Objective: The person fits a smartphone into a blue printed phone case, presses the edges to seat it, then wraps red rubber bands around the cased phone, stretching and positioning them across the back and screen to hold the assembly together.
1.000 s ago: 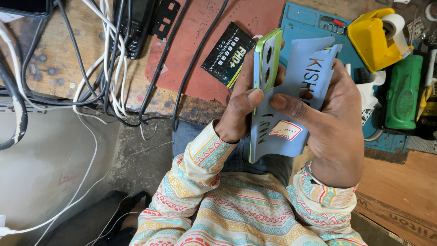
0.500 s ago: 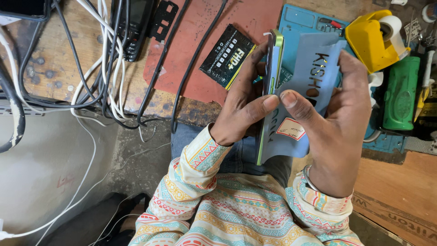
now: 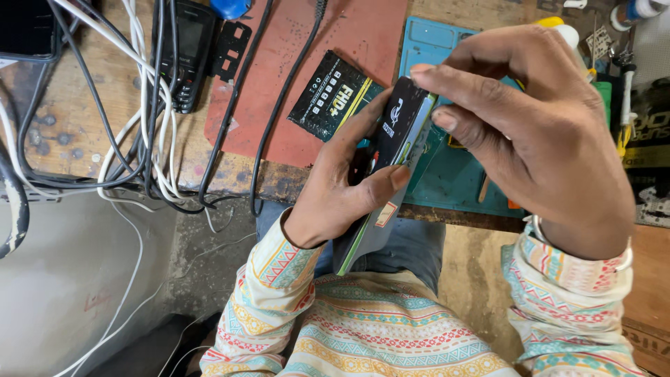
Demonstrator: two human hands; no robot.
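While the left hand (image 3: 335,188) grips a flat stack of thin things, the work looks to be partway through: a dark glossy packet (image 3: 401,122) lies on top, over what seems to be a phone (image 3: 363,237) with a green edge and a grey-blue sleeve, all held together on edge just in front of the person's chest. How these layers sit against one another cannot be told, since the fingers cover much of them. By my judgement the packet is not yet opened, so whatever it holds remains to be taken out and fitted.

That left hand is closed round the stack from the side away from the other hand, thumb pressed across the near face, fingers curled behind, wrist bent upward out of a patterned sleeve. Above and beside it, the right hand (image 3: 544,139) arches over, knuckles high, its fingertips (image 3: 447,119) pinching the top corner of the packet; it is half closed on that edge.

Just beyond the left hand's fingers a second dark packet (image 3: 335,98) rests on a red mat (image 3: 349,42). Under the right hand lies a blue work mat (image 3: 433,49). Well off past the left hand, black and white cables (image 3: 146,126) trail beside a small black handset (image 3: 188,49)
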